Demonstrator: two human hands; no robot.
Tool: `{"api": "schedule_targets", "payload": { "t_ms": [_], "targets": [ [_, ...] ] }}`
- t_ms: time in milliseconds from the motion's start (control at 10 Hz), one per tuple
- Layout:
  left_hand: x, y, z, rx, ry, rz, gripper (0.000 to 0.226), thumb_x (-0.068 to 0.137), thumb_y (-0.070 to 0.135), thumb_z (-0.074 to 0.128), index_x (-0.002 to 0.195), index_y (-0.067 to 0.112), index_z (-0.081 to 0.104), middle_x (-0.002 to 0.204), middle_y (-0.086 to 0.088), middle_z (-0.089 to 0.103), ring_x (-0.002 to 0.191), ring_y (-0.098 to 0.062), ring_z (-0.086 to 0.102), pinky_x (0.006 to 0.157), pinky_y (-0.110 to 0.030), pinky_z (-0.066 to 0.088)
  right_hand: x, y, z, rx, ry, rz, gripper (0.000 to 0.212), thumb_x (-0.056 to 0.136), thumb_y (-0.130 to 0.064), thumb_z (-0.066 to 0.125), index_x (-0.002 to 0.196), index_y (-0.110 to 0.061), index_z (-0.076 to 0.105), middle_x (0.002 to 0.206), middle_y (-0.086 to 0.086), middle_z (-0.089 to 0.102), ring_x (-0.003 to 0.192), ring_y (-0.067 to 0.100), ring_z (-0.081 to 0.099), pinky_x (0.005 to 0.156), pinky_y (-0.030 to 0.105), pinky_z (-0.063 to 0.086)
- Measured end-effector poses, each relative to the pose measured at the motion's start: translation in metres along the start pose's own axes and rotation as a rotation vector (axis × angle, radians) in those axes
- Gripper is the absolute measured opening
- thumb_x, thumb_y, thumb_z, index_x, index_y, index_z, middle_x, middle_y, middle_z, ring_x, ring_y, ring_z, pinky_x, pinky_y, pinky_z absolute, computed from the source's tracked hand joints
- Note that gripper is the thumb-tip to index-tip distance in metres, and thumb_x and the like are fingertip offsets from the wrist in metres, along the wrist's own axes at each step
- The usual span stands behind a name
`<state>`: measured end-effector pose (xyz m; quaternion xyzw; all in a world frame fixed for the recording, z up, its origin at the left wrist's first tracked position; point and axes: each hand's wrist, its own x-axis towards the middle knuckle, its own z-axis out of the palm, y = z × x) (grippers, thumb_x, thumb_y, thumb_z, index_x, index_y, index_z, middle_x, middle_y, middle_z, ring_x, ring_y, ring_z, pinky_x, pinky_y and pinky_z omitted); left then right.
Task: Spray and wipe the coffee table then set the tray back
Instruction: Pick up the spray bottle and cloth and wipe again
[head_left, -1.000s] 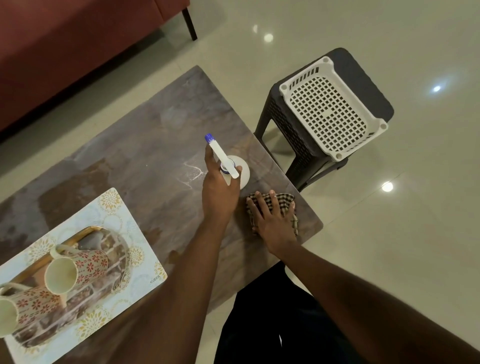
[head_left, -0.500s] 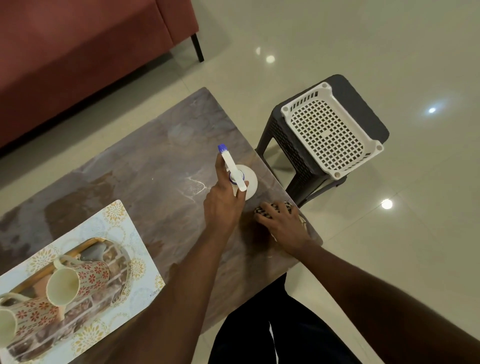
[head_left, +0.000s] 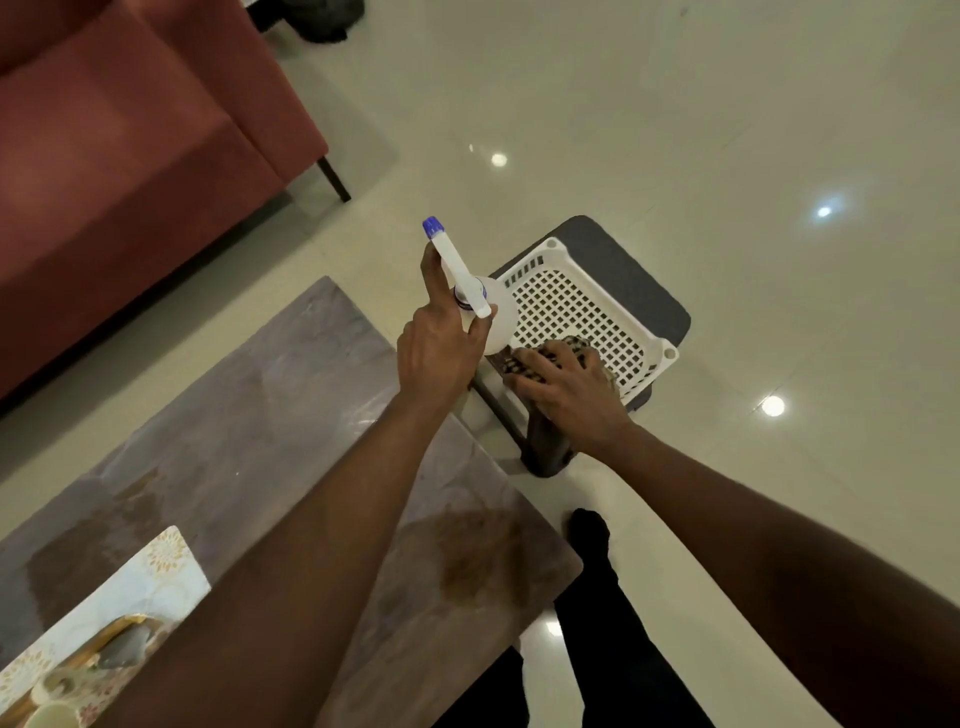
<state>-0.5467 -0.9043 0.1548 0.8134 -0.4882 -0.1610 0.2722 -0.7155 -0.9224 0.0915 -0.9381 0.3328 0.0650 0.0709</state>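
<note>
My left hand (head_left: 441, 348) grips a white spray bottle (head_left: 483, 306) with a blue nozzle tip, held past the far right corner of the brown marbled coffee table (head_left: 270, 431), next to a white perforated basket (head_left: 587, 306). My right hand (head_left: 566, 384) presses a checked cloth (head_left: 576, 345) down at the near edge of that basket. The patterned tray (head_left: 130, 597) with floral mugs lies on the table at the lower left, partly hidden by my left forearm.
The basket rests on a dark plastic stool (head_left: 639, 291) just right of the table. A red sofa (head_left: 130, 145) stands beyond the table at the upper left. My legs in dark trousers (head_left: 597, 623) are below, on the glossy tiled floor.
Both hands left the tabletop and moved right to the stool: the bottle now hangs beside the basket and the cloth went from the table corner into the basket edge. The view shifted.
</note>
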Motion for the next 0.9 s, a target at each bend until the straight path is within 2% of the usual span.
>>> {"api": "schedule_targets", "payload": {
  "t_ms": [200, 300, 400, 500, 600, 700, 800, 900],
  "targets": [
    [0.046, 0.041, 0.069, 0.023, -0.063, -0.052, 0.083, 0.092, 0.039, 0.061, 0.153, 0.012, 0.012, 0.106, -0.013, 0.073, 0.091, -0.039, 0.069, 0.074, -0.039, 0.050, 0.030, 0.080, 0.026, 0.009, -0.123, -0.024, 0.069, 0.059, -0.022, 0.086, 0.120, -0.032, 0.056, 0.134, 0.002, 0.050, 0.118, 0.035, 0.045, 0.086, 0.059, 0.041],
    [0.055, 0.046, 0.094, 0.026, -0.086, -0.062, 0.084, 0.092, 0.038, 0.062, 0.153, 0.013, 0.011, 0.108, -0.012, 0.072, 0.094, -0.037, 0.069, 0.076, -0.042, 0.052, 0.035, 0.098, 0.036, -0.001, -0.107, -0.062, 0.059, 0.059, -0.019, 0.086, 0.111, -0.031, 0.063, 0.125, 0.002, 0.058, 0.110, 0.034, 0.053, 0.078, 0.057, 0.046],
    [0.064, 0.053, 0.125, 0.042, -0.122, -0.087, 0.083, 0.094, 0.035, 0.061, 0.154, 0.009, 0.011, 0.110, -0.013, 0.070, 0.097, -0.035, 0.068, 0.075, -0.038, 0.050, 0.039, 0.123, 0.061, 0.042, -0.163, -0.127, 0.064, 0.062, -0.017, 0.083, 0.119, -0.032, 0.059, 0.131, 0.003, 0.055, 0.114, 0.036, 0.052, 0.082, 0.057, 0.046],
    [0.065, 0.054, 0.137, 0.056, -0.131, -0.098, 0.080, 0.096, 0.034, 0.058, 0.154, 0.010, 0.010, 0.108, -0.012, 0.071, 0.094, -0.033, 0.069, 0.070, -0.032, 0.044, 0.040, 0.129, 0.075, 0.060, -0.187, -0.141, 0.066, 0.071, -0.023, 0.077, 0.130, -0.034, 0.051, 0.139, 0.003, 0.049, 0.122, 0.037, 0.047, 0.089, 0.059, 0.043],
    [0.064, 0.051, 0.143, 0.066, -0.108, -0.126, 0.077, 0.097, 0.035, 0.057, 0.155, 0.014, 0.011, 0.110, -0.011, 0.070, 0.090, -0.032, 0.070, 0.066, -0.030, 0.040, 0.038, 0.128, 0.091, 0.079, -0.223, -0.139, 0.064, 0.074, -0.036, 0.072, 0.134, -0.036, 0.049, 0.140, 0.003, 0.050, 0.125, 0.037, 0.048, 0.092, 0.064, 0.041],
    [0.068, 0.047, 0.147, 0.056, -0.095, -0.150, 0.078, 0.096, 0.035, 0.058, 0.155, 0.013, 0.010, 0.110, -0.008, 0.070, 0.089, -0.030, 0.070, 0.065, -0.029, 0.038, 0.037, 0.125, 0.098, 0.103, -0.200, -0.118, 0.067, 0.073, -0.041, 0.072, 0.134, -0.036, 0.048, 0.139, 0.003, 0.051, 0.127, 0.037, 0.047, 0.091, 0.066, 0.041],
    [0.068, 0.043, 0.147, 0.007, -0.078, -0.148, 0.079, 0.096, 0.035, 0.058, 0.156, 0.015, 0.010, 0.117, -0.007, 0.069, 0.094, -0.030, 0.070, 0.067, -0.028, 0.041, 0.031, 0.122, 0.097, 0.155, -0.118, -0.103, 0.054, 0.082, -0.044, 0.055, 0.134, -0.032, 0.049, 0.138, 0.003, 0.053, 0.127, 0.033, 0.048, 0.096, 0.062, 0.039],
    [0.064, 0.038, 0.147, -0.024, -0.113, -0.155, 0.079, 0.097, 0.033, 0.057, 0.156, 0.018, 0.008, 0.124, -0.009, 0.067, 0.101, -0.029, 0.069, 0.069, -0.029, 0.043, 0.027, 0.119, 0.094, 0.194, 0.052, -0.036, 0.043, 0.090, -0.040, 0.043, 0.130, -0.026, 0.051, 0.132, 0.005, 0.057, 0.123, 0.029, 0.051, 0.102, 0.051, 0.037]
  ]
}}
